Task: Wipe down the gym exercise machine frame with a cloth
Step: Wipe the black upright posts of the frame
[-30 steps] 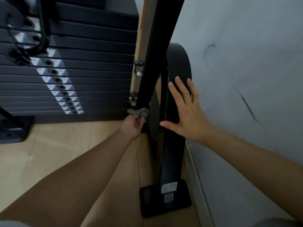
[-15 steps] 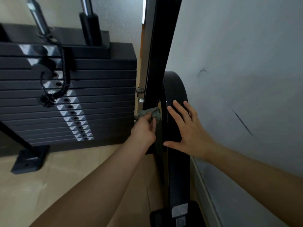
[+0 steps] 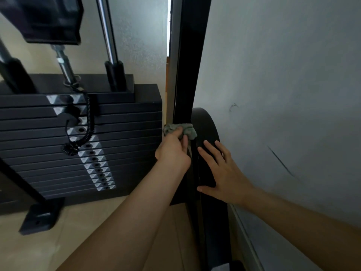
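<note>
Where the grey-green cloth (image 3: 190,131) is bunched against the black frame upright (image 3: 192,55), level with the upper plates of the weight stack (image 3: 117,143), the left hand (image 3: 172,153) grips it, fingers curled round the wad. The right hand (image 3: 224,177) lies flat on the frame's lower part just beside, fingers straight and spread. This looks like mid-wipe along the upright. The next stroke calls for steady pressure, with the cloth kept wrapped over the post's edges.
</note>
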Demonstrator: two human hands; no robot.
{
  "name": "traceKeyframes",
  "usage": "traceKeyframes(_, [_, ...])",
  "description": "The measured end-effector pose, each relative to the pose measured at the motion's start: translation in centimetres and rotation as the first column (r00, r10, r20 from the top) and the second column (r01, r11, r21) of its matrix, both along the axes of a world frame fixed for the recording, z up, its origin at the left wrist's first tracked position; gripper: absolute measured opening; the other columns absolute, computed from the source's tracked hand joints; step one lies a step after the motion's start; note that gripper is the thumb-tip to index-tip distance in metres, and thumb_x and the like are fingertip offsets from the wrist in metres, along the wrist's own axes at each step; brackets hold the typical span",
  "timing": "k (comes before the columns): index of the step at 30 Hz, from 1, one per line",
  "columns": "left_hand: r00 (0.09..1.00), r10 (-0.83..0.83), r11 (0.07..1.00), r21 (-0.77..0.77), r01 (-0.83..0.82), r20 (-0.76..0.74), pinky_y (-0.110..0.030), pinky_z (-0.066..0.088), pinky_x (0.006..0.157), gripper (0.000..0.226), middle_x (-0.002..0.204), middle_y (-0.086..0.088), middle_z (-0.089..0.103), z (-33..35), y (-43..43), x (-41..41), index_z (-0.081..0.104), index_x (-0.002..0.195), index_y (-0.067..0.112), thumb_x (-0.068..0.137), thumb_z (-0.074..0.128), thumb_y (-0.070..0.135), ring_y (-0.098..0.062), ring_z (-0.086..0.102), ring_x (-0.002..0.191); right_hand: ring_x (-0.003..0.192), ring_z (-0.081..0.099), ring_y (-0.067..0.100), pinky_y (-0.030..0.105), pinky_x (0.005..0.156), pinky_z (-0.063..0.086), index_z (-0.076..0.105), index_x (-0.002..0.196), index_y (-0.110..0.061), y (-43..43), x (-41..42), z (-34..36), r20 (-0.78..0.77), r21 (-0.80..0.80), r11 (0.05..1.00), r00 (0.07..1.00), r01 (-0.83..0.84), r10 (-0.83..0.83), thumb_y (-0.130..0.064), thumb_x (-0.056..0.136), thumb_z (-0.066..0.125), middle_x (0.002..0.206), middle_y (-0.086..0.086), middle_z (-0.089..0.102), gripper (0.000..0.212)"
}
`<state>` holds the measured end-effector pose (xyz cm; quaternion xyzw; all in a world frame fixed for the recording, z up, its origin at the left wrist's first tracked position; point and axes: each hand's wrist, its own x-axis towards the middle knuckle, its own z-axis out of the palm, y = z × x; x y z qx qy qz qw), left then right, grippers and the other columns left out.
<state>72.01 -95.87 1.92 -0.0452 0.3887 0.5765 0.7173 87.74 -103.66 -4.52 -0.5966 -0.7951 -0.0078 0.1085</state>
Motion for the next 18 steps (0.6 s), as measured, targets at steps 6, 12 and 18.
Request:
traceKeyframes(6, [0.999,-0.031,0.994,0.108,0.028,0.032,-0.019,0.061,0.064,0.035,0.115,-0.014,0.071,3.2,0.0,-0.3,0.068,0.118,0.003,0.084,0.078,0.006,-0.02,0.072,0.097,0.153,-0.019,0.023,0.054,0.122,0.024,-0.006,0.159,-0.033,-0.1,0.2,0.2,0.025,-0.037,0.999,1.0,0.004,-0.003,-0.072,0.078,0.062,0.167,-0.009,-0.014,0.113])
traceKeyframes(12, [0.993,-0.119,0.966,0.232,0.115,0.005,-0.017,0.057,0.057,0.035,0.116,-0.014,0.073,6.4,-0.1,-1.4,0.07,0.12,0.005,0.085,0.078,0.01,-0.021,0.073,0.099,0.154,-0.016,0.025,0.049,0.122,0.023,-0.001,0.16,-0.031,-0.2,0.3,0.1,0.038,-0.028,1.0,0.999,-0.014,0.015,-0.07,0.079,0.062,0.168,-0.005,-0.008,0.11])
traceKeyframes(18, [0.942,-0.2,0.826,0.47,0.31,-0.271,-0.021,0.057,0.068,0.023,0.104,-0.007,0.076,11.7,-0.5,-3.9,0.071,0.113,0.014,0.09,0.073,0.018,-0.017,0.073,0.093,0.151,0.011,0.02,0.043,0.12,0.028,0.037,0.151,-0.034,0.0,-0.1,1.2,-0.218,-0.029,0.999,0.975,0.026,-0.032,-0.06,0.084,0.061,0.162,-0.01,0.024,0.076])
